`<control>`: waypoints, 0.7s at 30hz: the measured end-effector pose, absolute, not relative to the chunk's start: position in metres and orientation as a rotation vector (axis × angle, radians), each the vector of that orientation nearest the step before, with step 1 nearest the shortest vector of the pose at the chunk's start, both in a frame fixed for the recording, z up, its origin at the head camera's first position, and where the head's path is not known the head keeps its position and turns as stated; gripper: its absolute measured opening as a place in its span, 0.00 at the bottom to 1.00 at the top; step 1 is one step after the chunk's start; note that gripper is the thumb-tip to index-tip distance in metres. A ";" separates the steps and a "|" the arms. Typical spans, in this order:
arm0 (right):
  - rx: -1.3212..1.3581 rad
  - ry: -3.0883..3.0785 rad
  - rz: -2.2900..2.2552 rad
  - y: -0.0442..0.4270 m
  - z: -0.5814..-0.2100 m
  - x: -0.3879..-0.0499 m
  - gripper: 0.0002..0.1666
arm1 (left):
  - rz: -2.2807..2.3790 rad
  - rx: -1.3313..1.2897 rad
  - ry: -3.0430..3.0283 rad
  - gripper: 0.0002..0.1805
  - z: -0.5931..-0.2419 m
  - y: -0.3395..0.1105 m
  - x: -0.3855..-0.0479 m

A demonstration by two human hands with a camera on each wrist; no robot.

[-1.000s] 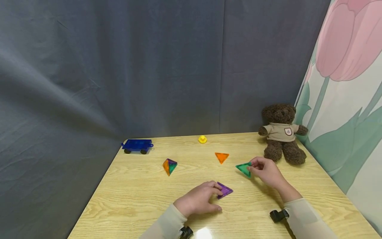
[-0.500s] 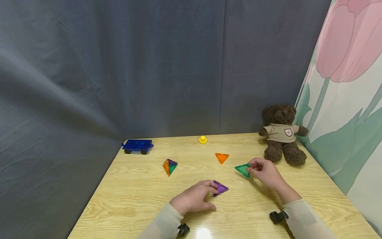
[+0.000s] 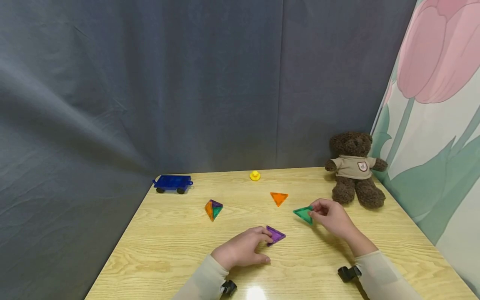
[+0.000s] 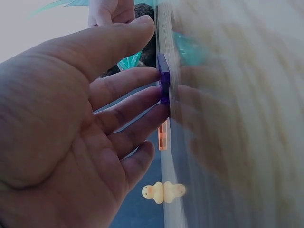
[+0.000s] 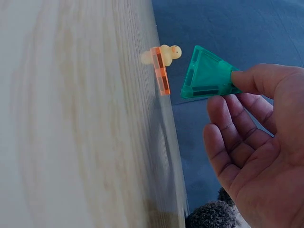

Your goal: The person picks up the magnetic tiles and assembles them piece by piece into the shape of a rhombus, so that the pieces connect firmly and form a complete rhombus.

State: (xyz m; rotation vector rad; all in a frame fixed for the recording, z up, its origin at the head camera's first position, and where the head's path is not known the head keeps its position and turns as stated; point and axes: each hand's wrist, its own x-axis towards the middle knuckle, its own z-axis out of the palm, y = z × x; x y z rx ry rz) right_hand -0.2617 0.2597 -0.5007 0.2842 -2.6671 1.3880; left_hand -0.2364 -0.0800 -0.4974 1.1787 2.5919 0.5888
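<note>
A purple triangular magnetic tile (image 3: 276, 235) lies flat on the table, and the fingertips of my left hand (image 3: 245, 246) rest on it. In the left wrist view the thumb stands well apart from the purple tile (image 4: 164, 78), with the fingers extended. My right hand (image 3: 335, 218) pinches a green triangular magnetic tile (image 3: 303, 214) by one corner between thumb and fingers. The right wrist view shows that green tile (image 5: 209, 76) held off the table. Beyond both hands an orange triangular tile (image 3: 279, 198) lies flat.
Left of the hands sits a small pyramid (image 3: 213, 209) of orange, purple and green tiles. A blue wheeled cart (image 3: 173, 182) stands at the back left. A yellow rubber duck (image 3: 255, 175) is near the rear edge, and a brown teddy bear (image 3: 354, 168) sits at the back right.
My left hand has slid the purple tile leftward over the table. The right hand has shifted slightly left and toward me with the green tile.
</note>
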 end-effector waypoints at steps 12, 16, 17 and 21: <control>0.325 -2.680 1.339 0.250 -0.497 -0.270 0.03 | 0.606 1.123 2.623 0.28 -0.501 -0.088 -0.241; 0.332 -2.687 1.318 0.249 -0.496 -0.274 0.03 | 0.631 1.101 2.618 0.28 -0.500 -0.092 -0.242; 0.337 -2.684 1.318 0.249 -0.495 -0.274 0.03 | 0.635 1.098 2.617 0.28 -0.499 -0.092 -0.242; 0.360 -2.671 1.325 0.244 -0.494 -0.277 0.03 | 0.645 1.097 2.625 0.28 -0.499 -0.094 -0.243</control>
